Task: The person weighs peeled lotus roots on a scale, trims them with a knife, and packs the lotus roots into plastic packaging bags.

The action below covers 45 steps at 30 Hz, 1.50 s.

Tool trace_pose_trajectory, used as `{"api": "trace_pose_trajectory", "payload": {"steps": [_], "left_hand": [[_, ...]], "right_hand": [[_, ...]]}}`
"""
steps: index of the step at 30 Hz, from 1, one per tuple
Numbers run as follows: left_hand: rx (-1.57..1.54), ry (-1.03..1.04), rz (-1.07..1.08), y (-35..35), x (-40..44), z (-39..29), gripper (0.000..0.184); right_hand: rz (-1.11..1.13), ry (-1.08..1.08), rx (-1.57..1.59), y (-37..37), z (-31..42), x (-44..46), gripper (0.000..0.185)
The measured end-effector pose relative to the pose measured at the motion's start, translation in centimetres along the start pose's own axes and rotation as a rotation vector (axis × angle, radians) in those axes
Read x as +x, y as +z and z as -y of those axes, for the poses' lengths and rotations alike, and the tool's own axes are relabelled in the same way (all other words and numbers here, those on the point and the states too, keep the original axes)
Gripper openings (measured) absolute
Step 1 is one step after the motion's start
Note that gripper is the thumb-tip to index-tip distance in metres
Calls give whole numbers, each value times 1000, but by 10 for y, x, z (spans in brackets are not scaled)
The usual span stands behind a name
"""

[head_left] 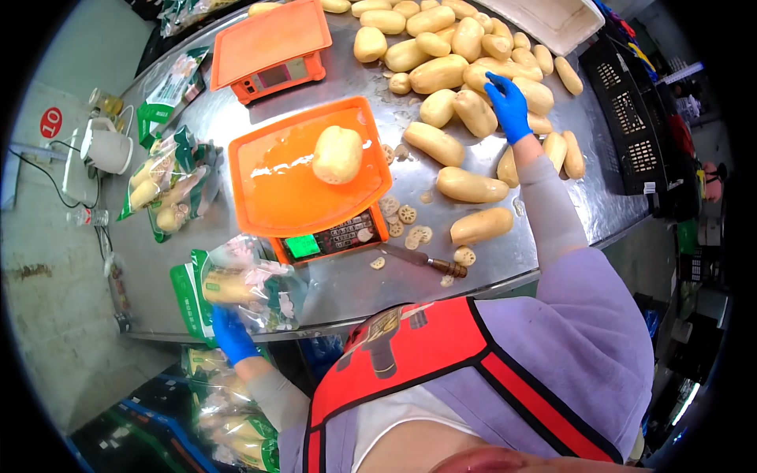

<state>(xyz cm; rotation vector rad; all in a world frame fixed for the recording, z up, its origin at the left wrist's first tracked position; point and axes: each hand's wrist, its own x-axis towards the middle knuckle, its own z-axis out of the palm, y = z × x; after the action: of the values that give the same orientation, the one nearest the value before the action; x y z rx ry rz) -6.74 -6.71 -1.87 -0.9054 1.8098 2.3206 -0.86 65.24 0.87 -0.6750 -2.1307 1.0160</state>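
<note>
My left hand (233,334), in a blue glove, is closed on the lower edge of a clear and green plastic bag (272,296) at the table's front left. A pale lotus root (227,288) shows inside this bag. My right hand (509,109), also gloved in blue, reaches over the pile of lotus roots (438,73) with its fingers stretched out. Its fingertips are near or touching one root; contact is unclear. Between my hands, one thick lotus root (337,155) rests on the orange tray (272,197) of a scale (331,237).
A knife (423,259) lies by cut lotus slices (418,235) near the front edge. Filled bags (162,185) lie at the left. A second orange scale (272,43) stands behind. A black crate (623,118) borders the right side; more packed bags (229,410) sit below the table.
</note>
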Motion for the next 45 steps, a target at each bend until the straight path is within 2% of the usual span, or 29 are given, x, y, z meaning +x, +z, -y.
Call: {"api": "trace_pose_trajectory", "payload": {"steps": [1, 3, 5, 6, 7, 8, 9, 10, 11, 13, 14, 15, 18, 21, 23, 24, 25, 28, 29, 31, 32, 33, 34, 35, 37, 39, 41, 43, 45], "left_hand": [[1, 0, -2, 3, -3, -2, 29], [28, -60, -224, 11, -12, -8, 25], [86, -44, -9, -23, 6, 7, 23], [32, -81, -92, -32, 13, 16, 20], [145, -95, -219, -15, -5, 6, 48], [55, -77, -133, -34, 8, 18, 47], [41, -83, -233, -28, 1, 15, 47], [34, -63, -203, -29, 1, 17, 48], [21, -30, -165, -33, 4, 21, 50], [72, 14, -112, -20, -8, 13, 33], [97, 36, -86, -14, -14, 9, 25], [-67, -34, -124, -3, -21, 2, 20], [-51, -137, -125, 0, -20, 3, 15], [69, -207, -196, 20, -40, -12, 18], [72, -199, -182, 15, -41, -10, 21], [128, -197, -182, 13, -40, -9, 23], [186, -195, -180, 10, -40, -9, 25], [352, -117, -209, 14, -42, -5, 29], [365, -76, -124, 0, -31, 7, 30], [448, -71, -31, -4, -25, 8, 27], [418, -136, -62, 12, -34, 1, 22], [421, -128, -40, 12, -29, 3, 22], [354, -58, 0, 5, -19, 6, 18], [284, 9, 38, 1, -14, 7, 14], [275, 73, 10, 22, -15, -8, 12], [209, 345, -10, 55, -24, -26, 27], [181, 440, 125, 86, -42, -45, 35], [275, 490, 119, 99, -45, -39, 36], [169, 480, 150, 99, -40, -23, 39]], "right_hand": [[1, 1, 0, 2, 3, 7, 33], [-57, -179, -280, 13, 8, 20, 36], [-10, -293, -339, 23, -12, 45, 41], [-7, -318, -420, 32, -26, 59, 41], [42, -350, -429, 37, -20, 69, 42], [101, -289, -433, 43, -15, 79, 44], [73, -452, -560, 53, -25, 94, 47], [86, -545, -485, 66, -38, 112, 49], [135, -431, -542, 74, -21, 113, 53], [218, -465, -514, 101, -71, 153, 70], [313, -386, -465, 105, -76, 165, 73], [391, -226, -517, 110, -73, 170, 74], [419, -194, -453, 123, -92, 181, 74], [422, -124, -531, 112, -41, 157, 74], [147, -13, -171, 105, -19, 141, 64], [63, -51, -41, 96, -7, 129, 70], [93, -96, 160, 81, 8, 115, 61], [82, 279, 468, 36, 80, 22, 36], [181, 293, 732, 21, 58, 1, 38], [302, 673, 1008, 4, 97, -71, 44], [568, 776, 1282, -2, 91, -101, 46], [600, 812, 1005, 2, 99, -134, 45], [811, 905, 992, 5, 118, -154, 45], [914, 1022, 922, 13, 131, -177, 47], [1124, 1222, 1132, 30, 147, -212, 51], [1215, 1231, 1159, 44, 163, -239, 54], [1221, 1157, 1089, 63, 177, -261, 55], [1323, 1056, 1006, 83, 190, -270, 55], [1383, 961, 940, 107, 197, -281, 54]]}}
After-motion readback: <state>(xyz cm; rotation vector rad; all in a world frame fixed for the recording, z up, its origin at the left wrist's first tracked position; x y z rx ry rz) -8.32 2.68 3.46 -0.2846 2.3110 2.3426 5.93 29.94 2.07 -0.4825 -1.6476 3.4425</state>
